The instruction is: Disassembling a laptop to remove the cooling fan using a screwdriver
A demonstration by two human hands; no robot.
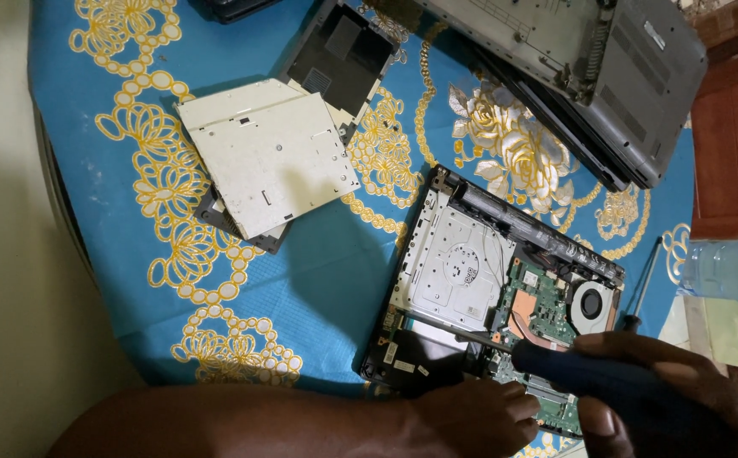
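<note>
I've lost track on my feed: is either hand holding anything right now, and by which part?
The right hand grips a screwdriver by its dark blue handle. The left hand holds nothing; it rests on the opened laptop.

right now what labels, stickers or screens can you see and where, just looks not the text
Small white stickers: rectangular, on the dark lower-left corner of the opened laptop base.
Round marking: dark print on the silver optical drive fitted in that base.
Pale label strip: narrow rectangle on the grey laptop shell at top right.
Loose optical drive: bare white metal, no label seen.
No screens in view.
</note>
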